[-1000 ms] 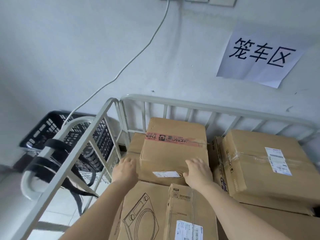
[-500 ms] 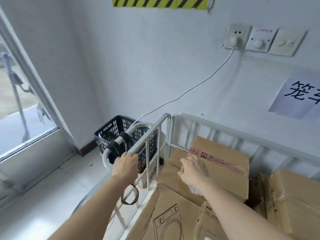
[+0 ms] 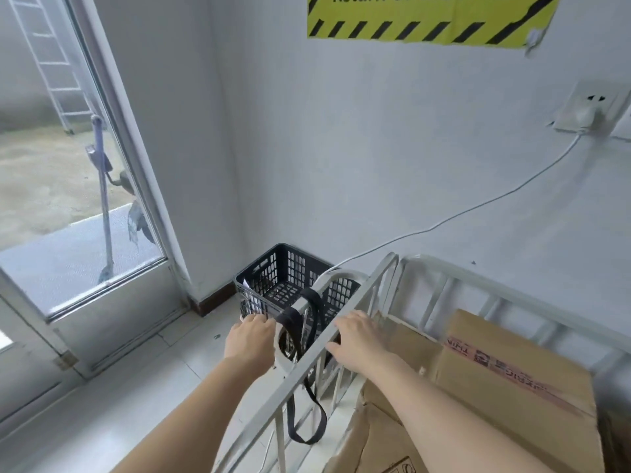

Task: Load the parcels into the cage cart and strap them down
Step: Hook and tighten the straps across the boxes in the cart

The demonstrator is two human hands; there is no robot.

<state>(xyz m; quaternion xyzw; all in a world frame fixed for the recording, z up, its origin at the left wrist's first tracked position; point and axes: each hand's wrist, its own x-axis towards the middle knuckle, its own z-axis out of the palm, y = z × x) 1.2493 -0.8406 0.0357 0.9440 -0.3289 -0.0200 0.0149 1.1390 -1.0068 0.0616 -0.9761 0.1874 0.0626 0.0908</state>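
The white cage cart fills the lower right, holding brown cardboard parcels, one sealed with red printed tape. A black strap is wound around the cart's curved white handle, and a loop of it hangs down outside the side rail. My left hand reaches to the strap on the handle, fingertips touching it; its grip is hidden. My right hand lies over the cart's side rail, fingers and thumb curled around it beside the strap.
A black plastic basket stands on the floor in the corner behind the handle. A glass door is at the left. A white cable runs from a wall socket down towards the cart. A yellow hazard sign hangs above.
My view swung left and up, away from the parcels. My right hand left the taped parcel and moved onto the side rail. My left hand moved to the strap on the handle.
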